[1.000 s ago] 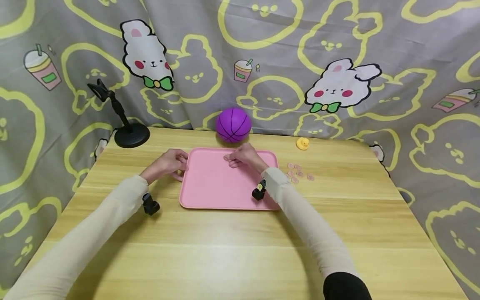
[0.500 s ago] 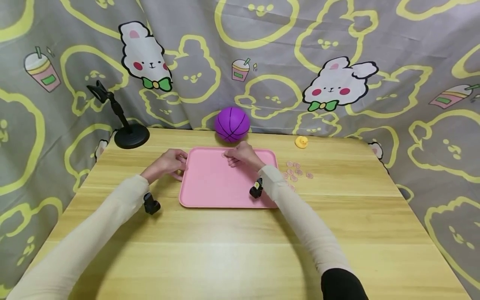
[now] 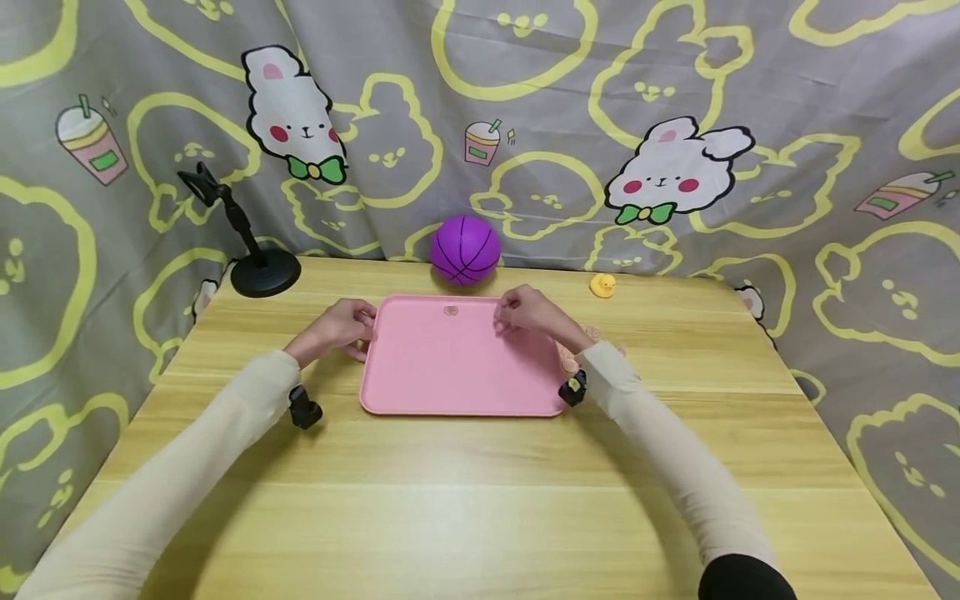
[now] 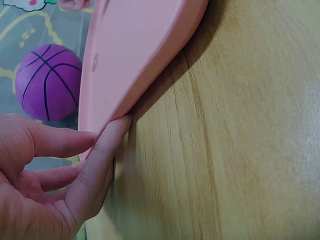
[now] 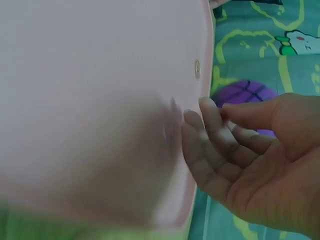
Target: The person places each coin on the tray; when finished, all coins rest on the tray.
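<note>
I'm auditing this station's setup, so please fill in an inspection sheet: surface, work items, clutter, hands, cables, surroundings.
Surface: wood-grain table, lit by a glare patch near the middle.
Work items: pink tray on the table; one coin-like disc in it near the far rim; more discs beside its right side, partly hidden by the right arm, count unclear.
Clutter: purple ball beyond the tray; yellow toy duck farther right; black stand at far left.
Left hand: pinches the tray's left edge.
Right hand: over the tray, fingers loosely curled, nothing seen in them.
Cables: nothing seen.
Surroundings: patterned cloth behind the table and along both sides.
</note>
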`<state>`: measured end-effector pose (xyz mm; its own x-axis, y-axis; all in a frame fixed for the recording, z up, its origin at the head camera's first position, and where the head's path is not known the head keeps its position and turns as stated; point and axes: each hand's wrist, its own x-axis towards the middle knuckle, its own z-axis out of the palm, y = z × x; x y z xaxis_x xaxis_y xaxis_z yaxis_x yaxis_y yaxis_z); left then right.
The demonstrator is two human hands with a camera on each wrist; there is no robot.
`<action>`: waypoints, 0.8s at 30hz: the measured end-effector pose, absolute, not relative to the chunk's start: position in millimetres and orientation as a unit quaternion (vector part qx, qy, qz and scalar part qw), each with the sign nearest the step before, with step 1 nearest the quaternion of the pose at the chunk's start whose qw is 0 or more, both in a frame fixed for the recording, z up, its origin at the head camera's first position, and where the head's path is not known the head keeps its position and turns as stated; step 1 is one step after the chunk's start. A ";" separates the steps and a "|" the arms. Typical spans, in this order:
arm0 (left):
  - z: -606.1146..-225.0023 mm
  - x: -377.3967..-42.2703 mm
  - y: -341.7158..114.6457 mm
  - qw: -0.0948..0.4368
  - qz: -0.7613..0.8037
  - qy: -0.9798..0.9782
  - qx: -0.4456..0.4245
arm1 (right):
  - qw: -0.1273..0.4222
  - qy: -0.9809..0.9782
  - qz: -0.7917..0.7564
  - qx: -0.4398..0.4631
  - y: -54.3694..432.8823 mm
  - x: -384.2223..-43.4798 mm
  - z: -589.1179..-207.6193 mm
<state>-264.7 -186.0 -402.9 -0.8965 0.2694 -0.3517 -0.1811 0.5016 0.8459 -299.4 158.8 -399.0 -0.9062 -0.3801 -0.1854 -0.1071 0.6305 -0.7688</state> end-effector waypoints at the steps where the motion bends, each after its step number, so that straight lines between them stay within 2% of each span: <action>1: -403.5 -264.6 -186.4 0.226 0.498 0.837 0.027 | 0.156 0.891 -0.401 -0.145 165.0 -298.2 -399.2; 6: -404.5 -264.9 -187.4 0.224 0.489 0.842 0.027 | 0.090 0.910 -0.362 -0.178 198.9 -292.3 -400.1; 9: -406.5 -265.8 -184.3 0.225 0.492 0.840 0.030 | 0.071 0.915 -0.351 -0.188 222.0 -285.8 -402.3; 15: -408.4 -266.4 -184.8 0.235 0.502 0.832 0.030 | 0.070 0.921 -0.340 -0.178 259.7 -274.6 -403.6; 24: -404.7 -267.0 -189.4 0.233 0.509 0.828 0.033 | 0.061 0.935 -0.324 -0.131 309.9 -276.9 -405.9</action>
<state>-267.0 -189.4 -404.7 -0.8892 0.2923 -0.3520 -0.1826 0.4787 0.8588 -276.9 309.9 -405.9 -0.9580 -0.2852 -0.0297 -0.2055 0.7550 -0.6227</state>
